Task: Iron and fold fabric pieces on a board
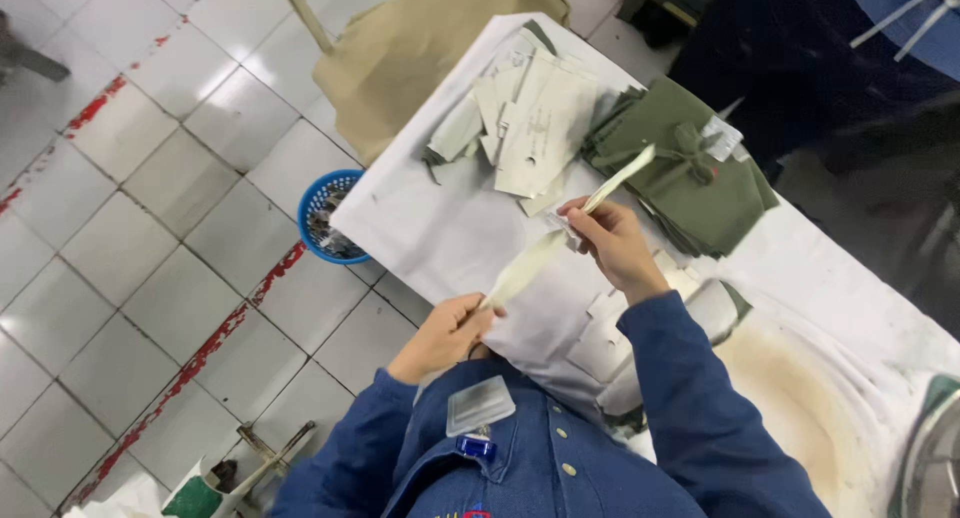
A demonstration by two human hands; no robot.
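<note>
My left hand pinches the near end of a long pale strip of cloth or paper. My right hand grips the same strip farther along, and its far end sticks up past my fingers. The strip is stretched between both hands above a table covered in white cloth. Both sleeves are blue.
A heap of pale cut pieces lies at the table's far end, beside a tied bundle of olive green fabric. More pale pieces lie near my right arm. A blue basket stands on the tiled floor, and tan cloth hangs beyond the table.
</note>
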